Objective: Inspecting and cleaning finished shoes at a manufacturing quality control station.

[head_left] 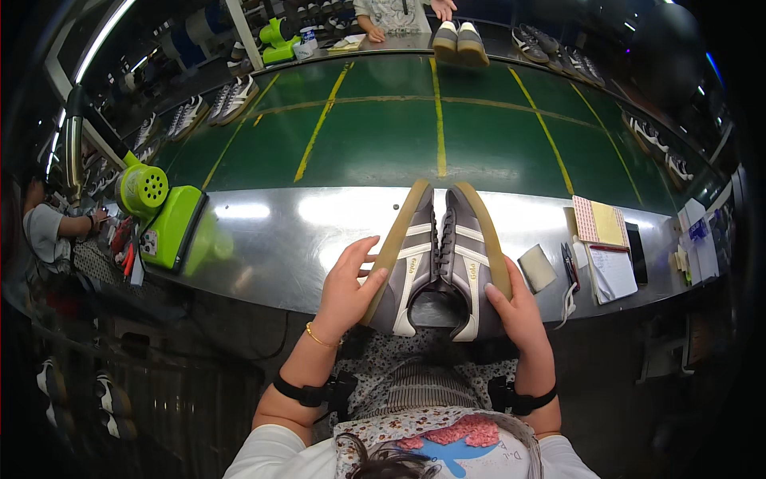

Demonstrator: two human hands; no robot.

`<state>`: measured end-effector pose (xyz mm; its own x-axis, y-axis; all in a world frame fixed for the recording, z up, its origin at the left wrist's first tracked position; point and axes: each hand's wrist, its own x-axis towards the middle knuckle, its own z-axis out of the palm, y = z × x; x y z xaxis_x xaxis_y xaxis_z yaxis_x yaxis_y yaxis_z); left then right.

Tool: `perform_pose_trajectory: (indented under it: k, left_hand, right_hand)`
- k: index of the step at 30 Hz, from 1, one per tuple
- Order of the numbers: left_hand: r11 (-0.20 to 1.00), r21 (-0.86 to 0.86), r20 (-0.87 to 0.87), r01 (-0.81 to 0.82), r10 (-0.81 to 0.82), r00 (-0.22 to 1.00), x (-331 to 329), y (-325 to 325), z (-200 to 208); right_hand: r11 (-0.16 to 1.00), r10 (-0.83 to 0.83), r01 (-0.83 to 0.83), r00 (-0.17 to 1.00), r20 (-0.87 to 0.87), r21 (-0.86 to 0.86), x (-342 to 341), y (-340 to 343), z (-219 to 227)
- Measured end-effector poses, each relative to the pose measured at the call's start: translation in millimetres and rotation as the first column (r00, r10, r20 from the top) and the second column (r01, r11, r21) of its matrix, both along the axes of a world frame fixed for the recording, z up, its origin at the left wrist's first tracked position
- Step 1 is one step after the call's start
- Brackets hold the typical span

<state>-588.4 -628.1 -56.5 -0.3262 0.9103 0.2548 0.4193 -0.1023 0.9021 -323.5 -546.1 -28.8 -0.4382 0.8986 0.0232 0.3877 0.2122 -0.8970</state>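
A pair of grey sneakers with white stripes and tan gum soles lies on its sides at the near edge of the metal table (271, 271), laces facing each other, toes pointing away from me. My left hand (348, 279) grips the left sneaker (405, 263) along its sole, with the thumb pressed on the sole and some fingers lifted. Around the heel end of the right sneaker (472, 263) my right hand (517, 307) is closed, thumb over the sole edge. The fingers beneath each shoe are partly hidden.
Right of the sneakers lie a pale sponge block (538, 268), scissors (570, 263) and an open notebook (613, 271). A lime-green machine (171, 227) stands at the left. Beyond the table runs a green conveyor belt (375, 120), where a person's hand (444, 9) is near another shoe pair (460, 45).
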Motion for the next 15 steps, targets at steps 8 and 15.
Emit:
perform_pose_trajectory:
  k: [8, 15]
  left_hand:
    - [0.976, -0.123, 0.544, 0.179, -0.084, 0.835, -10, 1, -15]
    - [0.996, -0.028, 0.941, 0.087, -0.003, 0.338, -2, 9, -15]
  right_hand:
    - [0.998, 0.025, -0.03, 0.994, -0.109, -0.052, 2, 6, -10]
    - [0.887, -0.355, 0.034, 0.689, -0.632, -0.461, -19, 6, -10]
